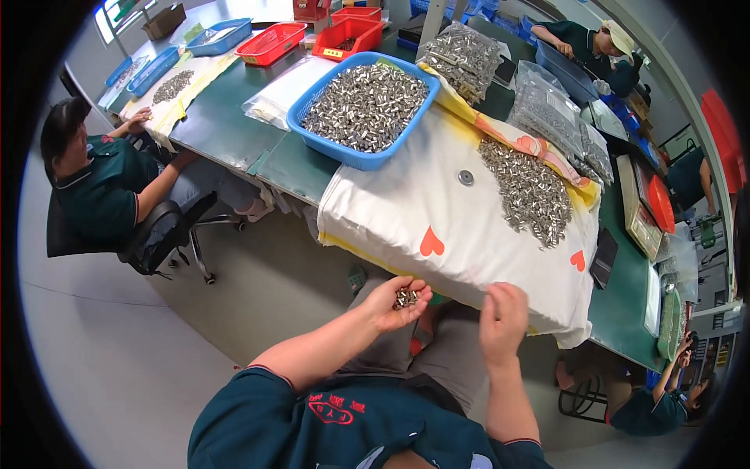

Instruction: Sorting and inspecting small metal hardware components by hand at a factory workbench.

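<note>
The left hand (397,302) is cupped palm-up above the person's lap, cradling a small heap of metal parts (405,297), while the right hand (503,319) hovers just beside it with fingers loosely curled and thumb and fingertips drawn together; whether it pinches a piece cannot be told. Beyond both hands, a white cloth with red hearts (422,211) drapes over the green table (617,313), carrying a loose pile of metal parts (531,191) and a small round disc (466,177). Farther back sits a blue basket (355,156) heaped with the same parts.
</note>
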The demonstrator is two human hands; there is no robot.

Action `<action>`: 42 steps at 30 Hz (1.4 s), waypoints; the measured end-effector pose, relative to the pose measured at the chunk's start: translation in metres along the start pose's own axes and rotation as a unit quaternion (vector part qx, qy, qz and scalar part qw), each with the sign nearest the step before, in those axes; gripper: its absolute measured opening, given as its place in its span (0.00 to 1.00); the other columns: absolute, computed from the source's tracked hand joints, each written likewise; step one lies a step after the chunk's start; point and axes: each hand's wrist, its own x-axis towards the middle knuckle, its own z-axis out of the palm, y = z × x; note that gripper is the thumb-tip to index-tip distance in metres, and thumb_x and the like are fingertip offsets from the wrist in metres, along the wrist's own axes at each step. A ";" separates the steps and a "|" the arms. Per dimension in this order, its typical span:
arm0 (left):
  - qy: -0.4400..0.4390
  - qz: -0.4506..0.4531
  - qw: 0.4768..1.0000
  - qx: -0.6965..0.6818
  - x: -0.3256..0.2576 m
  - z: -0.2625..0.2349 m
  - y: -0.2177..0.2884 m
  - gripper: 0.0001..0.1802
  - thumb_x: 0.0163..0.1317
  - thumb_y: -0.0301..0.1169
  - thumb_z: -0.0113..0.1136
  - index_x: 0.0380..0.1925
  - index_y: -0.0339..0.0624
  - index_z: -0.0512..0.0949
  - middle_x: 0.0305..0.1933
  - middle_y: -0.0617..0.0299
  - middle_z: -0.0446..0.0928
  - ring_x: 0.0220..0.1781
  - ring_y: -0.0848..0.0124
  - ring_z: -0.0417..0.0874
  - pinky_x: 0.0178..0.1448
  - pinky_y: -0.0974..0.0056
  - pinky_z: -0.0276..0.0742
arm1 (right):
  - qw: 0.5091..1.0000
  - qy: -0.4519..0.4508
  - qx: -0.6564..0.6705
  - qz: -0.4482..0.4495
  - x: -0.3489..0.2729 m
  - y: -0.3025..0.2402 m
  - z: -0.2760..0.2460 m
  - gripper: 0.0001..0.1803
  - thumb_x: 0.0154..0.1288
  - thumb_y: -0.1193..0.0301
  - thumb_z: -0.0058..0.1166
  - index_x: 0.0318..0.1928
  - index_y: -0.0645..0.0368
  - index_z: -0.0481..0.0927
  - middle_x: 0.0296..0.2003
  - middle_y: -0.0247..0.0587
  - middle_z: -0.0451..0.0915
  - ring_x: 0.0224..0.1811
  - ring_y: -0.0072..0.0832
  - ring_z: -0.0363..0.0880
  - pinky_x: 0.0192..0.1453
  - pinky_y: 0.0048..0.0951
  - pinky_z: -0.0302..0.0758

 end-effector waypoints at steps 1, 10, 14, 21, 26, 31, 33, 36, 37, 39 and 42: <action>-0.051 0.014 0.998 -0.028 -0.014 0.012 0.004 0.15 0.64 0.36 0.40 0.35 0.35 0.71 0.38 0.52 0.75 0.40 0.61 0.78 0.40 0.60 0.79 | 0.999 0.021 -0.027 0.019 0.003 0.012 -0.007 0.11 0.50 0.80 0.51 0.37 0.61 0.76 0.36 0.44 0.73 0.39 0.38 0.71 0.43 0.34 0.69; -0.149 0.448 0.822 0.319 -0.036 0.195 0.134 0.12 0.61 0.32 0.46 0.34 0.33 0.72 0.36 0.52 0.75 0.36 0.66 0.76 0.41 0.66 0.75 | 0.981 0.098 -0.126 0.113 -0.007 0.091 -0.036 0.11 0.52 0.80 0.47 0.38 0.62 0.75 0.38 0.45 0.73 0.43 0.39 0.71 0.49 0.34 0.67; 0.114 0.572 0.487 0.650 -0.036 0.193 0.214 0.18 0.60 0.40 0.49 0.39 0.36 0.76 0.37 0.59 0.78 0.38 0.69 0.76 0.46 0.68 0.68 | 0.983 0.109 -0.069 0.133 -0.007 0.092 -0.010 0.11 0.49 0.81 0.49 0.36 0.60 0.76 0.37 0.44 0.73 0.41 0.40 0.71 0.46 0.34 0.69; 0.221 0.463 0.121 0.850 -0.015 0.190 0.214 0.17 0.59 0.37 0.48 0.46 0.41 0.73 0.56 0.51 0.67 0.55 0.55 0.70 0.58 0.61 0.63 | 0.979 0.131 -0.039 0.150 0.000 0.091 -0.021 0.10 0.48 0.81 0.51 0.34 0.60 0.77 0.34 0.40 0.74 0.38 0.37 0.71 0.41 0.31 0.70; 0.179 0.429 0.150 0.873 -0.032 0.188 0.182 0.17 0.59 0.34 0.47 0.48 0.42 0.72 0.59 0.51 0.64 0.56 0.54 0.69 0.59 0.61 0.62 | 0.985 0.110 -0.030 0.129 0.006 0.084 -0.010 0.10 0.48 0.81 0.51 0.34 0.60 0.77 0.34 0.39 0.73 0.38 0.36 0.71 0.40 0.31 0.70; 0.151 0.399 0.086 0.900 -0.046 0.186 0.170 0.16 0.57 0.31 0.49 0.46 0.41 0.74 0.57 0.51 0.66 0.58 0.52 0.66 0.61 0.58 0.60 | 0.989 0.093 -0.002 0.116 0.013 0.074 0.003 0.10 0.48 0.81 0.51 0.34 0.59 0.77 0.33 0.39 0.73 0.37 0.36 0.71 0.41 0.33 0.69; 0.141 0.470 -0.007 0.871 -0.049 0.184 0.164 0.14 0.53 0.28 0.54 0.41 0.41 0.76 0.52 0.51 0.70 0.59 0.50 0.64 0.61 0.54 0.58 | 0.993 0.075 -0.010 0.095 0.012 0.073 0.009 0.09 0.48 0.80 0.51 0.33 0.59 0.77 0.33 0.38 0.73 0.37 0.36 0.71 0.41 0.34 0.68; 0.017 0.573 -0.020 0.819 -0.031 0.199 0.126 0.14 0.50 0.25 0.57 0.39 0.41 0.76 0.50 0.52 0.71 0.57 0.52 0.67 0.59 0.55 0.61 | 0.992 0.069 -0.024 0.099 0.008 0.078 0.008 0.08 0.48 0.79 0.51 0.32 0.59 0.76 0.31 0.37 0.74 0.38 0.35 0.71 0.42 0.34 0.67; -0.038 0.562 0.036 0.826 -0.019 0.201 0.105 0.13 0.49 0.24 0.57 0.38 0.41 0.76 0.49 0.52 0.72 0.56 0.53 0.68 0.58 0.56 0.64 | 0.992 0.071 -0.029 0.097 0.008 0.080 0.006 0.08 0.48 0.79 0.51 0.32 0.59 0.76 0.31 0.37 0.74 0.38 0.35 0.71 0.42 0.34 0.67; -0.100 0.529 0.100 0.837 0.007 0.200 0.073 0.13 0.47 0.24 0.58 0.37 0.41 0.76 0.47 0.53 0.72 0.53 0.54 0.71 0.54 0.57 0.67 | 0.992 0.068 -0.022 0.106 0.009 0.081 0.005 0.08 0.49 0.79 0.51 0.33 0.59 0.76 0.32 0.38 0.74 0.38 0.36 0.71 0.43 0.34 0.68; -0.058 0.512 0.093 0.852 0.044 0.186 0.078 0.14 0.47 0.24 0.58 0.37 0.40 0.76 0.46 0.54 0.73 0.50 0.55 0.72 0.52 0.58 0.69 | 0.979 0.135 -0.090 0.122 0.027 0.114 -0.024 0.08 0.50 0.78 0.51 0.35 0.61 0.76 0.35 0.45 0.75 0.40 0.41 0.72 0.46 0.35 0.68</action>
